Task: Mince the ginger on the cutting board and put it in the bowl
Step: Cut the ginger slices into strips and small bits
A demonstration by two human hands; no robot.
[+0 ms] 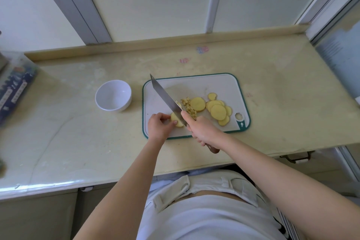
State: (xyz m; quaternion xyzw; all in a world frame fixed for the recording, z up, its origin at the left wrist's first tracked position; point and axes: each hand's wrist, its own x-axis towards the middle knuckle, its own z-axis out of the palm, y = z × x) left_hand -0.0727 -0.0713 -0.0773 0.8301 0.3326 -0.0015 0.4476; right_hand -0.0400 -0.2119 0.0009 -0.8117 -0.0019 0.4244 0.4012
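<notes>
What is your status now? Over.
Left hand holds ginger slice; right hand grips knife. Few bits minced, slices wait. Bowl empty; nothing blocks it.

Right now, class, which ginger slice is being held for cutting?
The slice at the board's near left, pinched by the left grip beside the knife blade. The other slices lie loose to the right, beyond the diced pieces.

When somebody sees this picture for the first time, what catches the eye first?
First the long knife, held by the right hand, slanting across the cutting board with its blade at a ginger piece that the left hand pinches. Right of the blade lie small ginger cubes and round ginger slices. A white bowl stands empty on the counter, left of the board.
</notes>
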